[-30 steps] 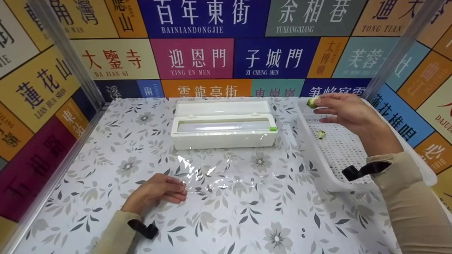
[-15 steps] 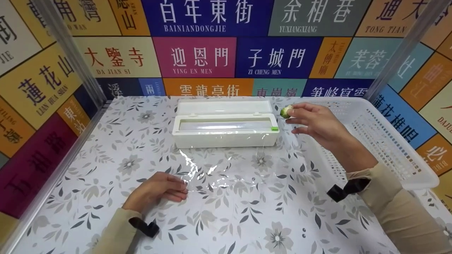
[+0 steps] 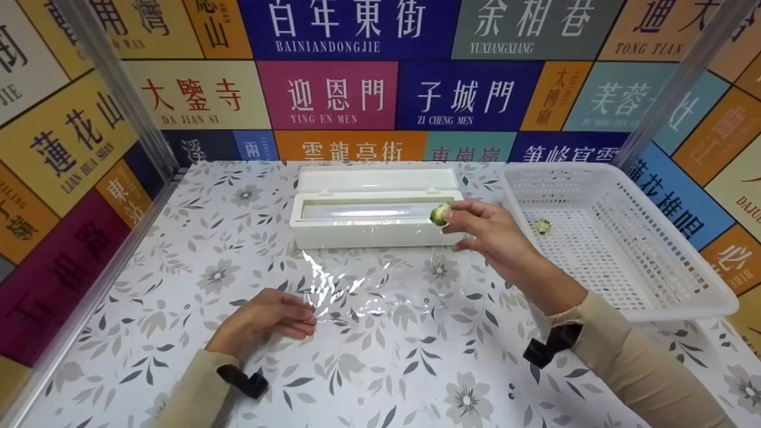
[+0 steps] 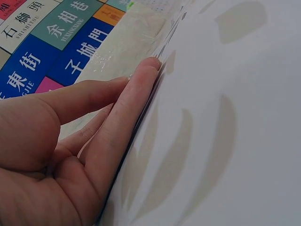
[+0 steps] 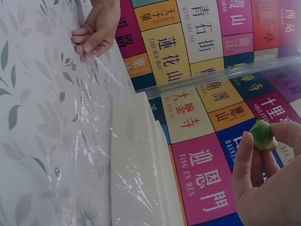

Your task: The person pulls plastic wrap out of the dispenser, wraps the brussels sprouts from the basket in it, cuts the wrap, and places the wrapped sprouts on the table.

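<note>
My right hand [image 3: 496, 241] pinches a Brussels sprout [image 3: 440, 214] between thumb and fingertips, overlapping the right end of the white cling film dispenser [image 3: 374, 236] in the head view. Up close in the right wrist view the sprout [image 5: 262, 135] shows as a green leafy ball with a pale cut end. A sheet of clear cling film [image 3: 357, 288] runs from the dispenser toward me over the table. At its near left corner my left hand [image 3: 261, 318] pinches the film's edge, resting low at the tabletop. The dispenser's lid [image 3: 377, 180] is tipped back, showing the film roll [image 3: 368, 211].
A white perforated basket [image 3: 701, 297] stands on the right, with another small sprout [image 3: 543, 226] inside on its left. A green slider [image 5: 170, 225] is not discernible apart from the film there. The tablecloth [image 3: 380, 380] has a leaf and flower print, and sign-covered panels [image 3: 333, 95] close off the back and sides.
My right hand has carried the sprout left from over the basket to the dispenser's right end. The left hand stays at the film's corner.
</note>
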`<state>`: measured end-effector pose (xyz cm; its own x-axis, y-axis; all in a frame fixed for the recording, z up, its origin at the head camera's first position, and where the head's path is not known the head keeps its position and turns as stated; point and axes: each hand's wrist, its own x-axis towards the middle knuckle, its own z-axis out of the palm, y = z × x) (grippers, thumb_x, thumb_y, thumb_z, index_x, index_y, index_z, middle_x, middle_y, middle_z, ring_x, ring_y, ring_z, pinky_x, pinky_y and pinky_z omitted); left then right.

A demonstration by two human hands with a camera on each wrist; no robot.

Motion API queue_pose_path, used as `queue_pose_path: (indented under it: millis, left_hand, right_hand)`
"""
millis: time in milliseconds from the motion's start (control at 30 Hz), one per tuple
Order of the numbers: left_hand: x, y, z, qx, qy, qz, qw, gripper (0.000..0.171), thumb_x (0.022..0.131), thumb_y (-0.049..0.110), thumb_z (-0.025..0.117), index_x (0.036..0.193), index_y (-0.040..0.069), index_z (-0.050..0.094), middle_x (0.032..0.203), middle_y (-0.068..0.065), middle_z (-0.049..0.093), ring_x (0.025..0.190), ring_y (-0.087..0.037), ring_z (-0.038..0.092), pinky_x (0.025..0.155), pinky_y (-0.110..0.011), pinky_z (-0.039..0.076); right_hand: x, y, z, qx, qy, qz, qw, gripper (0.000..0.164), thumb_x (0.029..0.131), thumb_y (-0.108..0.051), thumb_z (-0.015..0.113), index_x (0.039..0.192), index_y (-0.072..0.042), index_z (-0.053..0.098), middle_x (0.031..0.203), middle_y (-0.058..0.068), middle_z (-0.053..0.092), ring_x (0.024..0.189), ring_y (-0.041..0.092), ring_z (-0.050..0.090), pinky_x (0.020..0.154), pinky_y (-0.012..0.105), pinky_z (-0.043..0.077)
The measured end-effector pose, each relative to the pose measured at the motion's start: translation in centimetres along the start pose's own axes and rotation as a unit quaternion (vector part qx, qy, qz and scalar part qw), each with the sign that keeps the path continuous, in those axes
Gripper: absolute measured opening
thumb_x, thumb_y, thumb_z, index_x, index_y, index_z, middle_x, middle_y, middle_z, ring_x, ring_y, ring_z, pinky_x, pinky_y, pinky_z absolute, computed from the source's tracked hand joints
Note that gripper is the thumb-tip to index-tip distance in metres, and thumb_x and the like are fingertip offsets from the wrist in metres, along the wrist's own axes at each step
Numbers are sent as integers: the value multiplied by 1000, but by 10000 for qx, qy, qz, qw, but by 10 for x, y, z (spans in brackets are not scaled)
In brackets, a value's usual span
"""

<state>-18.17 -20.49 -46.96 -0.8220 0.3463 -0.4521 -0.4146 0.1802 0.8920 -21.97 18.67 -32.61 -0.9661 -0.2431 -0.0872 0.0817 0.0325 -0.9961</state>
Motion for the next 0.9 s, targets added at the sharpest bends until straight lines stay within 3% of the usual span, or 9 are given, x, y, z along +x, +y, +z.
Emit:
queue_pose_path:
  millis: [267,533,900]
  left_hand:
    - [1,-2,0,-109,8,34,9999,40,92,6,69,125,-14,57,98,-17,77,85,-23,77,80,-35,64]
    - [2,-3,-1,-34,-42,91,9999,42,92,8,69,125,-14,56,99,-19,76,84,-24,77,79,-35,64]
    - [1,0,-1,64,-56,49,10000,41,93,7,68,126,-13,56,101,-20,76,86,-24,77,80,-35,64]
  right_hand:
    - [5,29,16,0,-144,186,9997,33,96,-17,68,124,-3,60,103,-4,68,95,13,65,70,25,60]
    - [6,60,36,-141,-338,237,9990,27,92,-14,71,116,-3,65,101,-2,70,90,14,66,67,26,61]
    - [13,99,51,-911,-709,425,9924,32,89,-18,75,115,-2,67,92,-8,74,82,11,68,62,24,58]
